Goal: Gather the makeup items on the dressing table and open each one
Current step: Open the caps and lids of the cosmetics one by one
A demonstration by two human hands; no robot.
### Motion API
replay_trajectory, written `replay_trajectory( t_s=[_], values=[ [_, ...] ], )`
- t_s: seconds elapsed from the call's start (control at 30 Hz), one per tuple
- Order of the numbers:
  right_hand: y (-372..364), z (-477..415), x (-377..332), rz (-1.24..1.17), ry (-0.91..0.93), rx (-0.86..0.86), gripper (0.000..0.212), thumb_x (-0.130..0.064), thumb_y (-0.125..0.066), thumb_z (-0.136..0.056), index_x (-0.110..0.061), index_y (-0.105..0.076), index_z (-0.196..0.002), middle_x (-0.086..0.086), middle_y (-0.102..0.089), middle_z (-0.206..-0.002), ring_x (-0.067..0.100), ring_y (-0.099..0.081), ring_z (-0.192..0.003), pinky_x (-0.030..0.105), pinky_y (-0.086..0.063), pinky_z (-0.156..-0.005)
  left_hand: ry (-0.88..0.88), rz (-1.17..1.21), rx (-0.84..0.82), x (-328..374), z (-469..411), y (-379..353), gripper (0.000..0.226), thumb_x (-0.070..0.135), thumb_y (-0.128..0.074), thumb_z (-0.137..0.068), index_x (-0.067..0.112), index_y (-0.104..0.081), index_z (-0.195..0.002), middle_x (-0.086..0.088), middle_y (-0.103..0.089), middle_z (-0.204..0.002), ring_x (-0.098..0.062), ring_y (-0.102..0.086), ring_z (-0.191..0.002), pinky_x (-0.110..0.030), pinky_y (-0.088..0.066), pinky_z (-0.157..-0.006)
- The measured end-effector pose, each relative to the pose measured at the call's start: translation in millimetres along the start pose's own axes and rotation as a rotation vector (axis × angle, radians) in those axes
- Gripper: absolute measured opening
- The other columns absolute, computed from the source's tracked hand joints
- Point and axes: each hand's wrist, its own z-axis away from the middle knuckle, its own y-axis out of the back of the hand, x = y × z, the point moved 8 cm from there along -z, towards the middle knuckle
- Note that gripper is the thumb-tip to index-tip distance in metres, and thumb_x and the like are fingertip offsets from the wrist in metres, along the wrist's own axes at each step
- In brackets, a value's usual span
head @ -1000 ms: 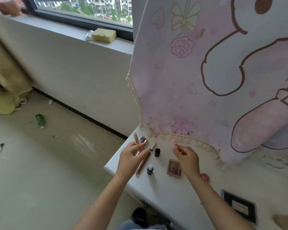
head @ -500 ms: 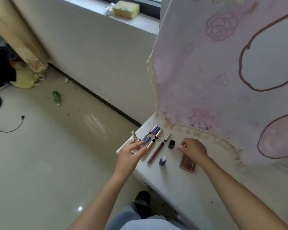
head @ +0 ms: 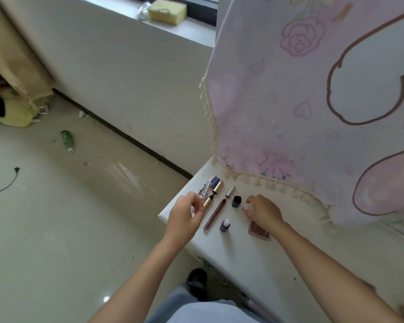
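Crowded against the counter (head: 231,252) edge, our left hand (head: 184,220) is pinching a clear tube (head: 205,191) while our right hand (head: 264,212) is closing on a small pink cap (head: 247,207) beside the black cap (head: 236,201), risking a roll to the floor.

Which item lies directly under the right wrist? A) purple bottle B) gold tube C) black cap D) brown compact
D: the brown compact lies flat on the dressing table, partly covered by the right hand; the black cap, purple bottle and gold tube all lie further toward the left hand.
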Motion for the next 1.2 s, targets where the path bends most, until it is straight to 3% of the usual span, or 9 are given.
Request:
replay_trajectory(
  t_s=[0.1, 0.3, 0.5, 0.6, 0.7, 0.77, 0.93, 1.03, 1.2],
  values=[
    [23, 17, -1, -0.138, -0.019, 0.033, 0.048, -0.031, -0.055, -0.088, -0.015, -0.044, -0.132, 0.009, -0.05, -0.123, 0.024, -0.051, -0.11, 0.031, -0.043, -0.085, 0.012, 0.122, 0.028, 8, -3, 1, 0.036, -0.004, -0.057, -0.081, 0.027, -0.045, -0.069, 0.0, -0.063, -0.079, -0.001, -0.052, -0.068, -0.009, -0.037, -0.058],
    [83, 85, -54, -1.054, 0.294, -0.07, 0.033, -0.005, -0.062, -0.084, -0.022, -0.06, -0.112, -0.006, -0.057, -0.077, 0.001, -0.054, -0.058, 0.011, -0.042, -0.055, 0.004, 0.315, -0.132, 33, -3, -22, 0.03, 0.001, -0.064, -0.082, 0.023, -0.044, -0.076, 0.009, -0.062, -0.074, -0.006, -0.047, -0.057, -0.016, -0.037, -0.058],
    [104, 115, -40, -1.056, 0.306, 0.123, 0.015, 0.004, -0.06, -0.082, -0.005, -0.068, -0.091, -0.015, -0.064, -0.054, -0.005, -0.054, -0.048, 0.008, -0.042, -0.052, -0.068, 0.37, -0.284, 64, 9, -45, 0.033, -0.004, -0.062, -0.081, 0.02, -0.04, -0.075, 0.004, -0.061, -0.071, -0.004, -0.036, -0.046, -0.012, -0.033, -0.051],
    [96, 125, -31, -1.042, 0.28, 0.146, 0.021, -0.001, -0.061, -0.083, -0.021, -0.067, -0.08, -0.006, -0.065, -0.067, 0.001, -0.055, -0.06, 0.016, -0.046, -0.063, -0.069, 0.333, -0.302, 61, 16, -54, 0.031, 0.002, -0.065, -0.08, 0.022, -0.042, -0.077, 0.005, -0.062, -0.074, -0.001, -0.044, -0.05, -0.02, -0.04, -0.06],
    [86, 125, -18, -1.02, 0.26, 0.193, 0.026, -0.002, -0.063, -0.082, -0.027, -0.064, -0.075, 0.006, -0.061, -0.075, 0.015, -0.051, -0.069, 0.026, -0.043, -0.068, -0.092, 0.296, -0.298, 59, 24, -59, 0.029, 0.005, -0.065, -0.081, 0.028, -0.046, -0.084, 0.012, -0.062, -0.085, 0.003, -0.055, -0.073, -0.017, -0.041, -0.07],
    [76, 118, -2, -0.93, 0.192, 0.285, 0.02, -0.005, -0.063, -0.082, -0.024, -0.065, -0.078, -0.001, -0.06, -0.072, 0.011, -0.051, -0.065, 0.017, -0.042, -0.066, -0.147, 0.125, -0.199, 48, 28, -54, 0.027, 0.018, -0.068, -0.08, 0.027, -0.054, -0.102, 0.017, -0.058, -0.103, 0.0, -0.05, -0.097, -0.01, -0.036, -0.081],
    [24, 88, 14, -0.683, 0.067, 0.337, 0.013, -0.006, -0.059, -0.083, -0.003, -0.067, -0.094, 0.003, -0.06, -0.09, 0.014, -0.054, -0.081, 0.008, -0.038, -0.064, -0.114, -0.425, -0.049, -30, 38, -50, 0.065, 0.05, -0.037, -0.073, 0.013, -0.053, -0.124, -0.006, -0.061, -0.122, -0.026, -0.044, -0.114, -0.044, -0.047, -0.089],
    [-3, 73, 13, -0.597, 0.048, 0.305, 0.015, -0.009, -0.056, -0.084, 0.001, -0.065, -0.091, 0.012, -0.062, -0.093, 0.026, -0.057, -0.088, 0.03, -0.045, -0.076, -0.117, -0.656, -0.106, -61, 44, -55, 0.053, 0.042, -0.051, -0.071, 0.014, -0.05, -0.116, -0.009, -0.064, -0.117, -0.026, -0.045, -0.105, -0.044, -0.054, -0.071],
    [-20, 62, 5, -0.521, 0.072, 0.274, 0.01, -0.012, -0.057, -0.083, -0.007, -0.064, -0.086, 0.0, -0.05, -0.078, 0.018, -0.049, -0.079, 0.012, -0.031, -0.059, -0.077, -0.754, -0.178, -84, 45, -61, 0.055, 0.022, -0.084, -0.055, 0.007, -0.062, -0.104, -0.019, -0.064, -0.113, -0.041, -0.063, -0.096, -0.048, -0.054, -0.068]
  ],
)
